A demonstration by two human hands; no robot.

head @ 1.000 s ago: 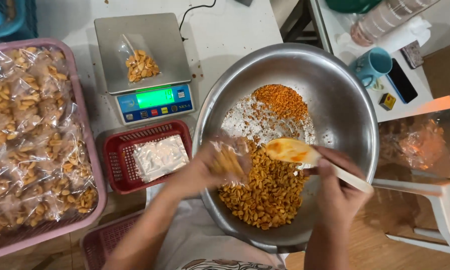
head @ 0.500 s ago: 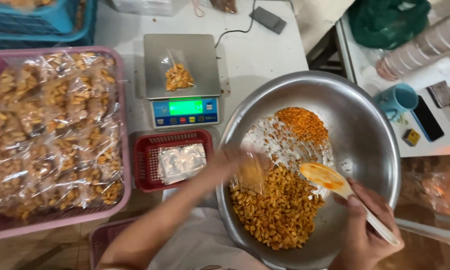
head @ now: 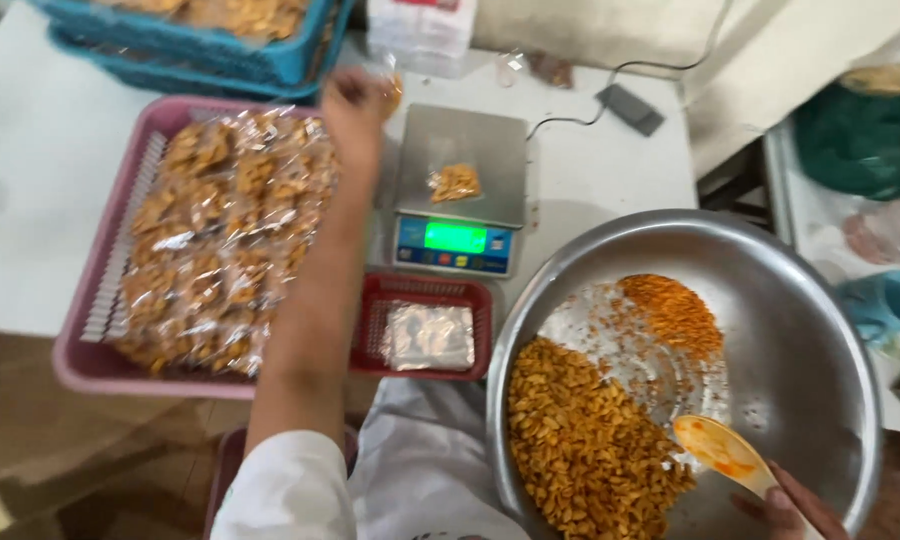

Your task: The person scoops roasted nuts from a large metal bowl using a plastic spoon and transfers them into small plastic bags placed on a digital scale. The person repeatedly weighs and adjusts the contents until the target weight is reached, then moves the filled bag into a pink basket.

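My left hand (head: 355, 105) is stretched far forward, above the top right corner of the pink basket (head: 90, 350), and grips a small clear bag of orange snacks (head: 390, 90). My right hand (head: 795, 510) is at the bottom right edge of the view, holding the handle of a plastic spoon (head: 725, 455) that rests in the big steel bowl (head: 810, 300). The bowl holds a heap of orange snacks (head: 580, 440). A small filled bag (head: 455, 182) lies on the digital scale (head: 460, 190).
The pink basket is piled with filled clear bags (head: 220, 230). A red tray (head: 380, 290) with empty bags sits below the scale. Blue crates (head: 210, 40) stand at the back. A blue mug (head: 885, 305) and a green bag (head: 860, 140) are at the right.
My left hand left the bowl and reached up and forward with a filled bag, past the basket's corner. The spoon stayed in the bowl. The view shifted left and up.
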